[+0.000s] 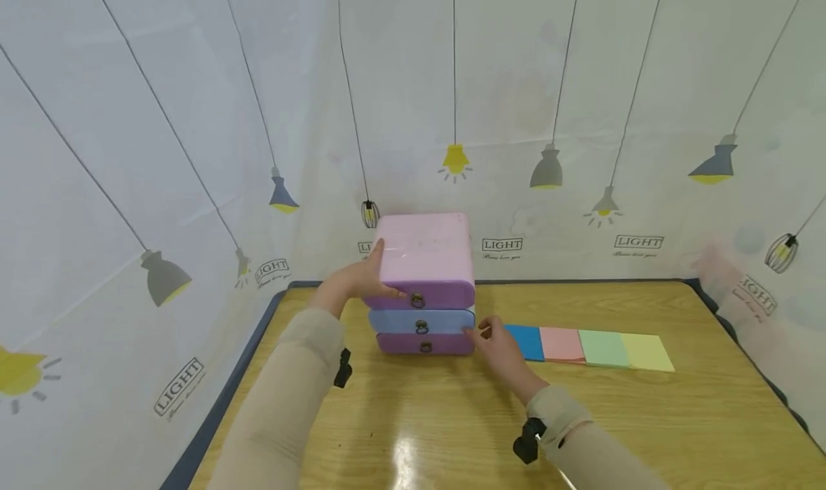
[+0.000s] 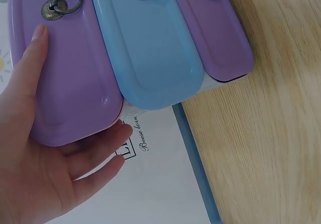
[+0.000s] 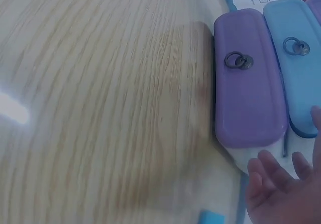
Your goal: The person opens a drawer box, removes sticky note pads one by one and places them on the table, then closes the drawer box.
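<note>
A small three-tier drawer cabinet (image 1: pixel 424 250) with a pale pink top stands on the wooden table. Its fronts are purple at the top (image 2: pixel 65 68), light blue in the middle (image 2: pixel 148 45) and purple at the bottom (image 3: pixel 248 93), each with a dark ring pull. My left hand (image 1: pixel 364 278) rests at the cabinet's upper left, thumb along the top drawer's front near the ring, fingers spread round the side. At the opposite end, my right hand (image 1: pixel 500 346) has its thumb at the right end of the blue drawer, other fingers loosely bent beside the cabinet.
Right of the cabinet lies a row of flat coloured paper squares: blue (image 1: pixel 525 341), pink (image 1: pixel 561 344), green (image 1: pixel 603 348) and yellow (image 1: pixel 647 351). Behind the table (image 1: pixel 361 411) hangs a white backdrop (image 1: pixel 503 81) printed with lamps, close to the cabinet's back.
</note>
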The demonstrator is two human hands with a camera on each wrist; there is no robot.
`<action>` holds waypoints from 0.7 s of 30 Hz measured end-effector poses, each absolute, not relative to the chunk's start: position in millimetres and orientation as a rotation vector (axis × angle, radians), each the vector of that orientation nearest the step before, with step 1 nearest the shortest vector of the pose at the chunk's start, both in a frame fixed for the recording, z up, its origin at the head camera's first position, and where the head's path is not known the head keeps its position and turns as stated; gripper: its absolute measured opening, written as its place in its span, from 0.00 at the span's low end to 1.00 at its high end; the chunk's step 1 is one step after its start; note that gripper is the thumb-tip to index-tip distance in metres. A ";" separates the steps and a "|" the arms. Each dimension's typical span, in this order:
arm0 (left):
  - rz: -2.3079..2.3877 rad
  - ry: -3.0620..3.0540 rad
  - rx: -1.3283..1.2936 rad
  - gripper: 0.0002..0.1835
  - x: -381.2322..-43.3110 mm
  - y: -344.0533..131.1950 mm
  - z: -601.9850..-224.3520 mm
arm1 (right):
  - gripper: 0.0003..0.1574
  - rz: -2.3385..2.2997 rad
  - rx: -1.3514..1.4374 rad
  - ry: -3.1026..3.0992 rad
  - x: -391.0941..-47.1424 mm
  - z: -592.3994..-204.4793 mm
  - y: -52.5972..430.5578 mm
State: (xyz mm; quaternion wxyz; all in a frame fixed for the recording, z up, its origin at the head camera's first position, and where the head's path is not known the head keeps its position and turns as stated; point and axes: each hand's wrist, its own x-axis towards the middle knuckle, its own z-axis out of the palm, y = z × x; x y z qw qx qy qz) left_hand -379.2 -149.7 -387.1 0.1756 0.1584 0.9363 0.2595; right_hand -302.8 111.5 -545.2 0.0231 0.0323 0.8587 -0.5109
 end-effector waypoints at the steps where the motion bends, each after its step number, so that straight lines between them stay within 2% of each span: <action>1: 0.719 2.660 0.442 0.71 -378.9 -150.4 -387.2 | 0.38 -1.561 0.075 2.667 -302.2 -544.2 112.9; 5: 0.636 2.707 0.405 0.71 -377.8 -153.9 -387.2 | 0.37 -1.471 -0.021 2.720 -299.6 -535.5 121.3; 14: 0.275 2.942 0.341 0.71 -379.0 -155.1 -387.8 | 0.43 -1.231 -0.186 2.885 -294.8 -497.8 158.6; 21: 0.195 3.073 0.394 0.67 -379.8 -151.2 -400.1 | 0.41 -1.127 -0.330 2.995 -289.0 -478.6 189.0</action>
